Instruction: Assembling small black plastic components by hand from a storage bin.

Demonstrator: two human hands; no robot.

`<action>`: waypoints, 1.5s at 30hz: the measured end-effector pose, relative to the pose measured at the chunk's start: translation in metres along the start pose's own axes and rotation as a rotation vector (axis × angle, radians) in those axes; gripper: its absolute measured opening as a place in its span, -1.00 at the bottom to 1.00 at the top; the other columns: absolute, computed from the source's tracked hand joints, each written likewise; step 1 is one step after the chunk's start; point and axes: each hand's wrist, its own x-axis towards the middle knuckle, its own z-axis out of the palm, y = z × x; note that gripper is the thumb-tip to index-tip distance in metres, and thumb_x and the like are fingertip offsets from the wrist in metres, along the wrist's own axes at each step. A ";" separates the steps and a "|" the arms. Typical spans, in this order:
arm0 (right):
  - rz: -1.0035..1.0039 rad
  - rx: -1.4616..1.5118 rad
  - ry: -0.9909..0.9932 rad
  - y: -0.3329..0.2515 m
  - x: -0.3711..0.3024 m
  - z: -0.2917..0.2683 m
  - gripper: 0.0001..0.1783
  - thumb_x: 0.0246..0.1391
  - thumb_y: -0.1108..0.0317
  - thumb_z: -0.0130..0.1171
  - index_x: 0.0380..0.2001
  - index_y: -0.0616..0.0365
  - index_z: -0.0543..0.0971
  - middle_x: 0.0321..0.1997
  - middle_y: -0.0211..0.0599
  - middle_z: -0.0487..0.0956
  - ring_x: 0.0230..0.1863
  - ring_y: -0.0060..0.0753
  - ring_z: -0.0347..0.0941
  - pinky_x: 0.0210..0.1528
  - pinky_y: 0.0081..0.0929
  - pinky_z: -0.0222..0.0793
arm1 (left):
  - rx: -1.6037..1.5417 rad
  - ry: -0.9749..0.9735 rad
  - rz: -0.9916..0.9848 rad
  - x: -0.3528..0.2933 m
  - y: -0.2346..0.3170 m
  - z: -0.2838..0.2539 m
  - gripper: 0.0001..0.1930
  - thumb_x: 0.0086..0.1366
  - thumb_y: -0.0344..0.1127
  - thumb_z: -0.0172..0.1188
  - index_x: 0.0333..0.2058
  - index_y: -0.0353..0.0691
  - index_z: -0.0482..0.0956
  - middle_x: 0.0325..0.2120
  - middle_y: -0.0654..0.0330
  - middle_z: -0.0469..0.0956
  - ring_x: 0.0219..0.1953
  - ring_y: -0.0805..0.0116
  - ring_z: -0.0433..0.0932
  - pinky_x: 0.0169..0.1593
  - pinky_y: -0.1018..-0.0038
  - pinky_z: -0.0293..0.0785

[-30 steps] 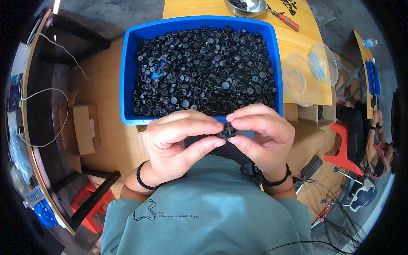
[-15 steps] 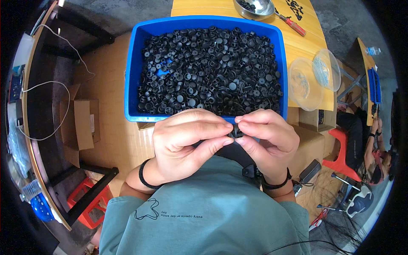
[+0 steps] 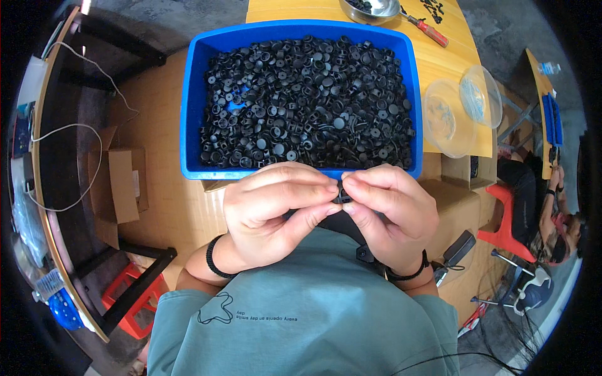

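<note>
Between my fingertips sits a small black plastic part point(image 3: 342, 195), mostly covered by the fingers. My left hand point(image 3: 276, 203) pinches it from the left with thumb and forefinger. From the other side my right hand point(image 3: 395, 210) grips the same part, so the two sets of fingertips nearly meet. Both hands are just in front of the near rim of a blue bin point(image 3: 414, 94). Heaped inside the bin are a great many black plastic pieces point(image 3: 301, 100), round and cap-like, with a little blue floor showing at the left.
On the yellow wooden table point(image 3: 461, 56) stand a metal bowl point(image 3: 376, 11), a red-handled screwdriver point(image 3: 433, 32) and two clear plastic tubs point(image 3: 446, 119). An open cardboard box point(image 3: 125, 185) lies to the left, beside a shelf. At right, another person point(image 3: 555, 213) works near a red stool point(image 3: 501, 219).
The small part has turned slightly between my fingertips. Both hands keep their pinch in nearly the same place. The whole view has shifted a little.
</note>
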 end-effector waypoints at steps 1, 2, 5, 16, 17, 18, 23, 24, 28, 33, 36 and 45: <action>0.000 0.000 0.001 0.000 0.000 0.000 -0.71 -0.22 0.59 0.26 -0.29 0.25 0.58 -0.35 -0.16 0.55 -0.39 -0.28 0.52 -0.37 -0.52 0.45 | -0.016 0.003 -0.041 -0.001 0.000 0.000 -0.81 -0.11 -0.55 0.36 -0.44 -0.37 0.58 -0.47 0.03 0.59 -0.39 0.20 0.58 -0.28 0.41 0.50; -0.019 -0.019 -0.001 0.001 -0.001 0.001 -0.69 -0.23 0.58 0.28 -0.28 0.26 0.57 -0.33 -0.15 0.55 -0.38 -0.27 0.52 -0.36 -0.51 0.45 | -0.015 0.003 -0.041 -0.002 -0.001 0.001 -0.81 -0.11 -0.55 0.36 -0.44 -0.37 0.58 -0.47 0.03 0.59 -0.39 0.20 0.58 -0.28 0.41 0.50; -0.055 -0.065 0.028 -0.002 -0.001 0.007 -0.64 -0.28 0.58 0.29 -0.26 0.28 0.57 -0.31 -0.15 0.54 -0.36 -0.25 0.51 -0.35 -0.49 0.45 | -0.093 0.034 -0.078 -0.005 -0.004 0.004 -0.81 -0.10 -0.57 0.35 -0.43 -0.37 0.58 -0.44 0.03 0.58 -0.36 0.22 0.57 -0.26 0.42 0.49; -0.160 -0.108 0.100 0.022 -0.017 0.027 -0.56 -0.36 0.60 0.26 -0.24 0.30 0.55 -0.38 -0.21 0.51 -0.45 -0.26 0.46 -0.47 -0.46 0.41 | -0.415 0.033 -0.503 -0.016 -0.006 0.005 -0.77 -0.02 -0.59 0.32 -0.33 -0.38 0.54 -0.35 0.10 0.58 -0.26 0.41 0.54 -0.15 0.50 0.49; -0.140 -0.079 0.042 0.022 -0.019 0.027 -0.56 -0.36 0.60 0.25 -0.23 0.30 0.55 -0.38 -0.22 0.51 -0.47 -0.27 0.45 -0.48 -0.47 0.40 | -0.349 0.004 -0.551 -0.016 -0.004 0.004 -0.76 -0.02 -0.58 0.32 -0.32 -0.37 0.54 -0.35 0.12 0.58 -0.26 0.44 0.54 -0.15 0.51 0.48; -0.153 -0.074 0.033 0.024 -0.021 0.027 -0.57 -0.34 0.59 0.21 -0.23 0.30 0.54 -0.40 -0.25 0.49 -0.50 -0.30 0.41 -0.50 -0.47 0.38 | -0.342 -0.034 -0.536 -0.021 -0.009 0.003 -0.72 -0.03 -0.57 0.33 -0.29 -0.36 0.52 -0.35 0.15 0.58 -0.26 0.47 0.54 -0.17 0.53 0.48; -0.132 -0.066 0.029 0.032 -0.028 0.031 -0.58 -0.39 0.66 0.25 -0.28 0.28 0.57 -0.40 -0.22 0.54 -0.55 -0.35 0.43 -0.56 -0.48 0.34 | -0.352 -0.002 -0.548 -0.024 -0.013 0.008 -0.67 -0.03 -0.60 0.32 -0.23 -0.37 0.50 -0.36 0.17 0.57 -0.27 0.48 0.54 -0.17 0.55 0.48; -0.124 -0.027 -0.009 0.033 -0.028 0.031 -0.59 -0.38 0.64 0.26 -0.28 0.26 0.57 -0.39 -0.23 0.54 -0.53 -0.34 0.44 -0.53 -0.48 0.36 | -0.332 -0.012 -0.520 -0.025 -0.014 0.007 -0.65 -0.03 -0.61 0.31 -0.21 -0.37 0.49 -0.37 0.17 0.57 -0.26 0.48 0.54 -0.17 0.56 0.47; -0.051 -0.111 -0.136 0.035 -0.012 0.011 -0.62 -0.26 0.49 0.25 -0.23 0.19 0.54 -0.32 -0.24 0.48 -0.35 -0.23 0.45 -0.34 -0.42 0.42 | -0.144 0.133 -0.561 -0.034 -0.008 -0.010 -0.68 -0.05 -0.63 0.30 -0.25 -0.38 0.54 -0.37 0.17 0.56 -0.31 0.49 0.53 -0.17 0.59 0.46; 0.300 -0.445 0.045 0.058 0.000 -0.039 -0.83 -0.26 0.43 0.30 -0.49 0.18 0.56 -0.49 -0.21 0.48 -0.46 -0.15 0.45 -0.43 -0.36 0.38 | 0.168 0.540 -0.482 -0.058 -0.031 -0.094 -0.85 0.13 -0.55 0.18 -0.29 -0.39 0.53 -0.47 0.19 0.56 -0.41 0.51 0.51 -0.25 0.62 0.43; 0.271 -0.435 0.008 0.067 0.005 -0.033 -0.83 -0.29 0.42 0.31 -0.53 0.19 0.55 -0.50 -0.21 0.47 -0.44 -0.14 0.44 -0.41 -0.35 0.37 | 0.276 0.633 -0.522 -0.078 -0.053 -0.134 -0.83 0.15 -0.53 0.18 -0.25 -0.40 0.53 -0.45 0.20 0.55 -0.39 0.53 0.50 -0.26 0.66 0.40; 0.259 -0.300 0.015 0.061 0.007 -0.032 -0.82 -0.29 0.47 0.32 -0.49 0.18 0.59 -0.52 -0.28 0.47 -0.56 -0.31 0.38 -0.51 -0.47 0.30 | 0.594 0.393 -0.284 -0.040 -0.014 -0.077 -0.82 0.13 -0.55 0.14 -0.25 -0.37 0.55 -0.23 0.10 0.49 -0.23 0.44 0.46 -0.17 0.62 0.37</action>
